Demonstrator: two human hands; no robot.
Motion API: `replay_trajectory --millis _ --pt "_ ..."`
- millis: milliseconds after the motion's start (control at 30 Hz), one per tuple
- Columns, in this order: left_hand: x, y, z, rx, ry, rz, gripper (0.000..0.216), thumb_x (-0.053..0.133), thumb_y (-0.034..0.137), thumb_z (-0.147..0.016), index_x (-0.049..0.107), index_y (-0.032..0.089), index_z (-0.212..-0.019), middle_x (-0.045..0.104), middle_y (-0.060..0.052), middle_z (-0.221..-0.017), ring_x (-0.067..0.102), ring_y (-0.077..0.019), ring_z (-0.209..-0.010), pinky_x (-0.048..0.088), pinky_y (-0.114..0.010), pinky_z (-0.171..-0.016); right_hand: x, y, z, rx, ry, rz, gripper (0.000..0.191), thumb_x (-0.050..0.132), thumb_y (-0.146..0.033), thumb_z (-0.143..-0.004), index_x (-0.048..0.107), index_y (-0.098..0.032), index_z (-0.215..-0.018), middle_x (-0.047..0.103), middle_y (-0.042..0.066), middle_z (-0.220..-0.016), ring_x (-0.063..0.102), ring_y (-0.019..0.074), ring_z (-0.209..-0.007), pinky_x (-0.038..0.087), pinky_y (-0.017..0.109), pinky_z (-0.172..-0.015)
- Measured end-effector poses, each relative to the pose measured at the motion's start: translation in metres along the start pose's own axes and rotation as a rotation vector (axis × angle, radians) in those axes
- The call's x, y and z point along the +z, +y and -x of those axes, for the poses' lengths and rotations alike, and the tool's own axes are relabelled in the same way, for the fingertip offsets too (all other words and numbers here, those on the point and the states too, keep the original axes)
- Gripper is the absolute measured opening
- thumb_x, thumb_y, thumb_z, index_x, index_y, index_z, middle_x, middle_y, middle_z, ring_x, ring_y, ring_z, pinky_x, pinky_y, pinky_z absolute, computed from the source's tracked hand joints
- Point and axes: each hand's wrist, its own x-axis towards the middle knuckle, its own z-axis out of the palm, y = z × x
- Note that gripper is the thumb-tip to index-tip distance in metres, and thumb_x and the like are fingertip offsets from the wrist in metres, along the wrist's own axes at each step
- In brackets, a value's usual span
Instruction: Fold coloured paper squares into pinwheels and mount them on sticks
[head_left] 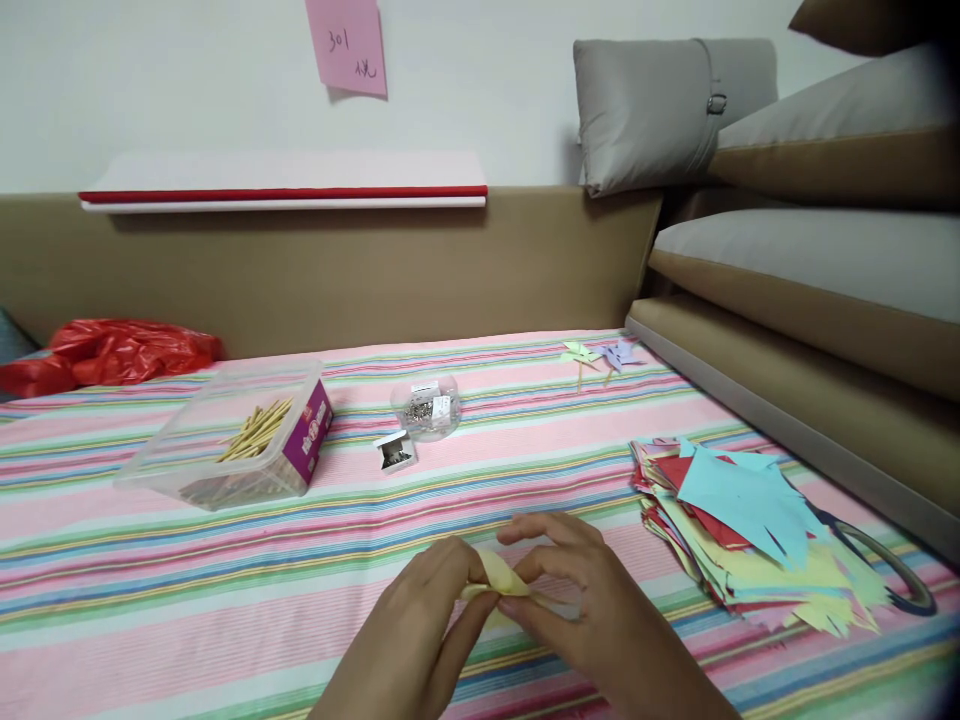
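Both my hands meet low in the middle over a striped bedsheet [150, 590]. My left hand [420, 630] and my right hand [592, 610] pinch a small piece of pale yellow paper [501, 578] between their fingertips, folding it together. To the right lies a pile of cut coloured paper [742, 520], light blue on top. Two finished paper pinwheels, one yellow-green [579, 354] and one lilac [621, 352], lie at the far side of the sheet.
A clear plastic box of wooden sticks [240, 440] stands at the left. A small round clear tub of pins [426, 406] and a little white box [394, 452] sit mid-sheet. Scissors [885, 560] poke out under the paper pile. A red plastic bag [112, 352] lies far left; cushions are stacked on the right.
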Motion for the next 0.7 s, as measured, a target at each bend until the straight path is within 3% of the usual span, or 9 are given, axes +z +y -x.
replay_trajectory --millis 167,300,400,467,567,700 --pt "0.0 0.0 -0.002 -0.054 0.036 0.126 0.014 0.051 0.034 -0.098 0.061 0.028 -0.091 0.071 -0.001 -0.092 0.064 -0.0196 -0.082 0.045 -0.025 -0.074 0.006 0.001 0.005 0.067 0.02 -0.229 0.004 0.072 -0.025 -0.083 0.075 -0.026 -0.086 0.064 0.006 -0.125 0.058 0.0288 -0.125 0.057 0.044 -0.096" --pt "-0.003 0.003 -0.004 -0.132 0.11 0.329 0.015 0.058 0.039 -0.093 0.068 0.029 -0.098 0.073 -0.004 -0.1 0.067 -0.0237 -0.091 0.048 -0.028 -0.079 0.009 -0.006 0.002 0.104 0.032 -0.433 0.01 0.069 -0.032 -0.085 0.075 -0.024 -0.084 0.065 0.006 -0.12 0.064 0.0261 -0.113 0.058 0.039 -0.093" --pt "-0.004 0.002 -0.005 -0.251 0.273 0.53 0.034 0.069 0.044 -0.084 0.066 0.031 -0.116 0.073 -0.005 -0.107 0.067 -0.0248 -0.095 0.05 -0.028 -0.08 0.011 -0.01 -0.005 0.16 0.077 -0.616 0.018 0.071 -0.039 -0.083 0.074 -0.022 -0.081 0.069 0.006 -0.108 0.068 0.0249 -0.098 0.059 0.034 -0.08" --pt "-0.002 0.001 -0.007 -0.316 0.316 0.697 0.044 0.073 0.047 -0.081 0.065 0.029 -0.12 0.073 -0.006 -0.104 0.067 -0.0245 -0.092 0.051 -0.029 -0.078 0.014 -0.01 -0.008 0.215 0.101 -0.739 0.022 0.073 -0.042 -0.081 0.075 -0.022 -0.089 0.072 0.006 -0.099 0.069 0.025 -0.092 0.058 0.035 -0.078" --pt "0.005 0.005 -0.011 -0.335 0.263 0.873 0.031 0.077 0.046 -0.078 0.072 0.023 -0.098 0.072 -0.005 -0.09 0.066 -0.0223 -0.085 0.051 -0.028 -0.076 0.018 -0.01 -0.01 0.247 0.121 -0.864 0.029 0.074 -0.043 -0.081 0.073 -0.021 -0.1 0.074 0.006 -0.095 0.068 0.0268 -0.095 0.055 0.037 -0.083" --pt "0.019 0.013 -0.018 -0.349 0.287 0.996 0.023 0.079 0.041 -0.077 0.074 0.021 -0.085 0.069 -0.002 -0.079 0.061 -0.0178 -0.08 0.048 -0.024 -0.078 0.023 -0.012 -0.011 0.216 0.185 -0.805 0.023 0.075 -0.041 -0.08 0.075 -0.021 -0.092 0.073 0.007 -0.105 0.067 0.0279 -0.102 0.053 0.039 -0.089"
